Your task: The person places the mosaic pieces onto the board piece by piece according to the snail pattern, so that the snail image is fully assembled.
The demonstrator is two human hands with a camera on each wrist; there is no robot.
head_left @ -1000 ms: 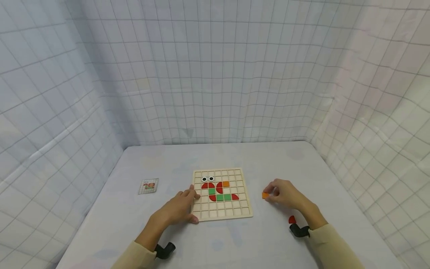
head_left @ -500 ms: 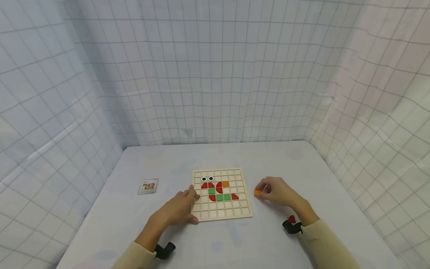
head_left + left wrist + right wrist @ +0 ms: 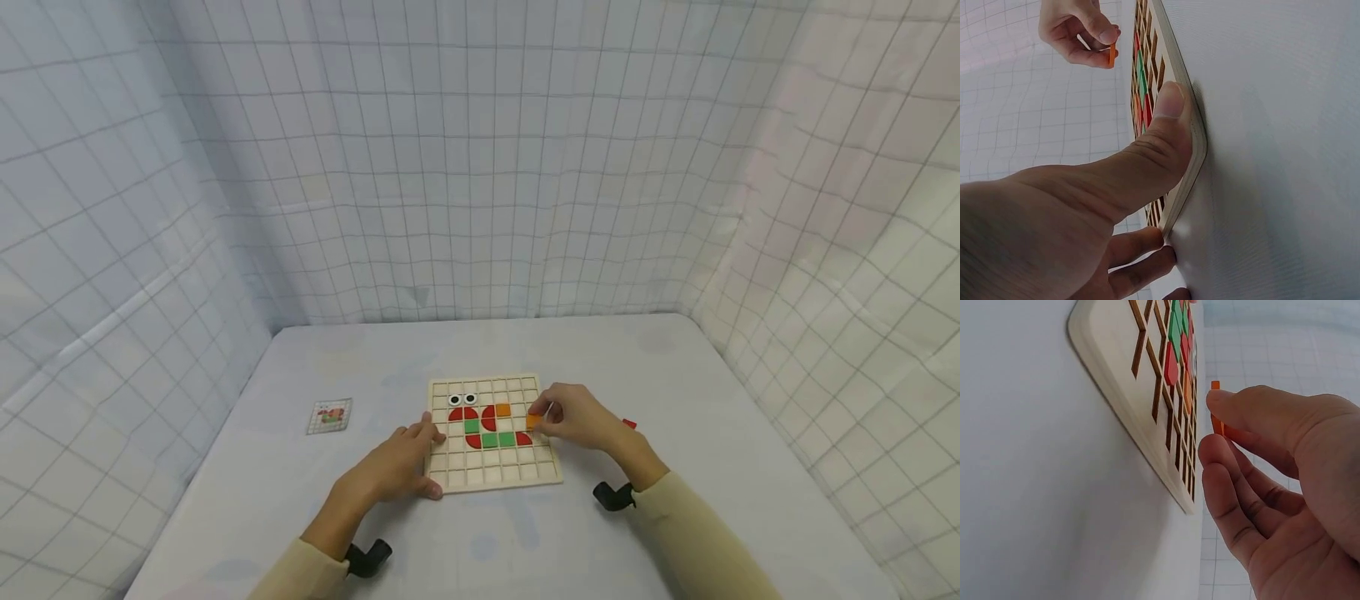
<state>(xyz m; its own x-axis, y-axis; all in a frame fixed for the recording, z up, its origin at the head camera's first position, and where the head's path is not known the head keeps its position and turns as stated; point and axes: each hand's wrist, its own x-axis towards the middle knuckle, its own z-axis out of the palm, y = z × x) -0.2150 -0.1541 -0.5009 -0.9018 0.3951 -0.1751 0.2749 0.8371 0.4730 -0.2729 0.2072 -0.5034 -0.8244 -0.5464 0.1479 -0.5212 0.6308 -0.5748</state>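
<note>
A square wooden grid board (image 3: 495, 476) lies on the table. Set in its cells are red quarter-round tiles (image 3: 473, 441), green square tiles (image 3: 490, 440), an orange square tile (image 3: 503, 410) and two black-and-white eye tiles (image 3: 455, 400). My left hand (image 3: 393, 467) rests along the board's left edge, fingers spread; in the left wrist view its thumb (image 3: 1169, 103) lies extended on the rim near the corner. My right hand (image 3: 581, 415) pinches another orange tile (image 3: 1217, 415) between thumb and fingertips, held above the right side of the board.
A small picture card (image 3: 329, 416) with a coloured grid figure lies on the table to the left of the board. A loose red tile (image 3: 629, 423) shows partly behind my right wrist. Gridded white cloth (image 3: 480, 183) hangs around the back and sides of the table.
My right hand has moved left with the orange tile, from the table at the right to over the board's right side. My left hand has stayed at the board's edge.
</note>
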